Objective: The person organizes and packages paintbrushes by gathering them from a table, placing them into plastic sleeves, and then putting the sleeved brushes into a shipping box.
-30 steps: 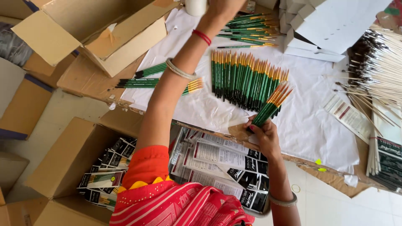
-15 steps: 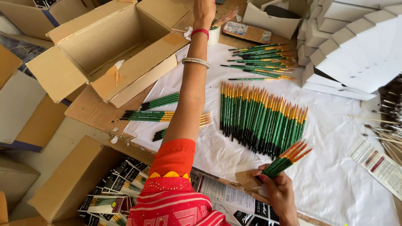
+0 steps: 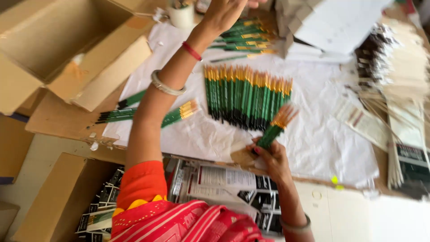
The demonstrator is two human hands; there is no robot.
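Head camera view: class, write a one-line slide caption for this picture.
Right hand grips a bundle of green-handled paintbrushes beside a row of green-handled brushes on white paper; left hand reaches far ahead.

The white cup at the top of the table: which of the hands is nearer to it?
Left. The left hand is raised just right of the white cup, apart from it. The right hand is far below, near the table's front edge, gripping a bundle of green brushes.

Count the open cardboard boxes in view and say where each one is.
2, possibly more beyond the frame. One large open cardboard box lies at top left, beside the left hand's outstretched arm. Another cardboard box, holding dark packets, sits bottom left. The right hand grips a brush bundle.
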